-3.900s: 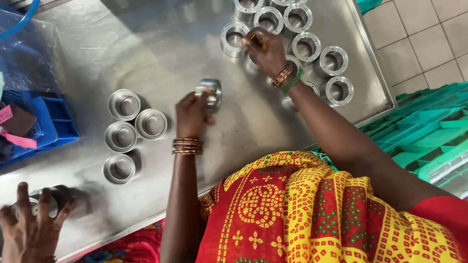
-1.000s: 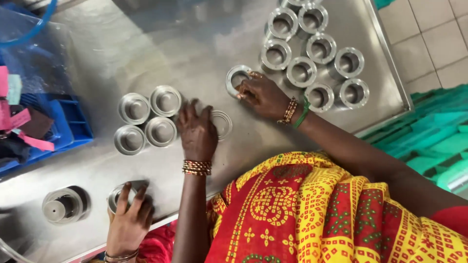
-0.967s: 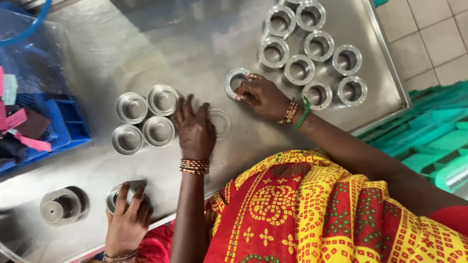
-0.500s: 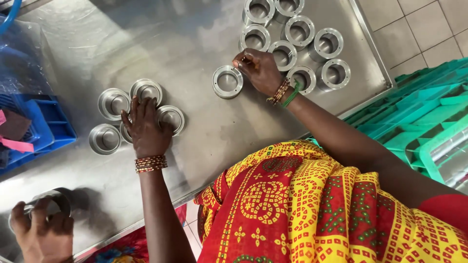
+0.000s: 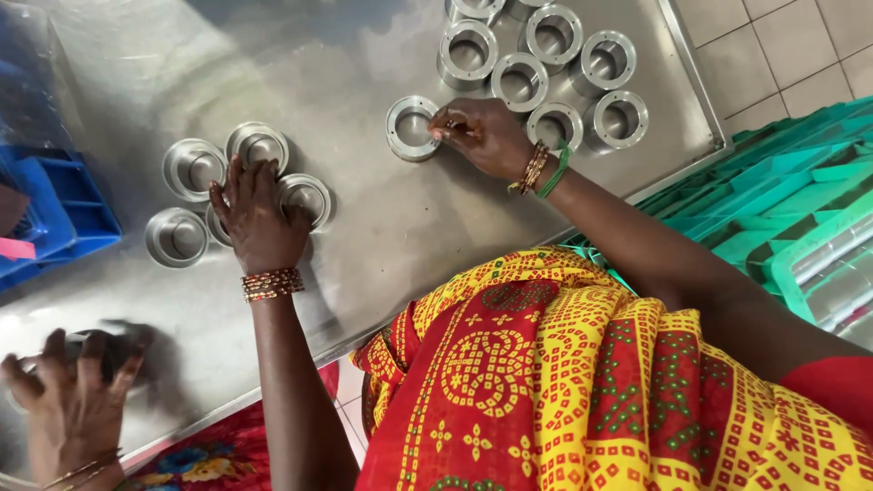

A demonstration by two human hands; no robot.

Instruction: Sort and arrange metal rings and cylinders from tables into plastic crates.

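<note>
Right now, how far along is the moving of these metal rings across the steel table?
Roughly partway, it seems. Done: about five pieces sit in the left group, with the left hand spread flat over them. In hand: the right hand has its fingers on a single ring lying apart from the rest. Left: about seven rings in the far cluster near the table corner.

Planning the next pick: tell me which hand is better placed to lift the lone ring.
Right. The right hand has its fingertips on the lone ring, while the left hand lies spread over the cups farther left.
</note>
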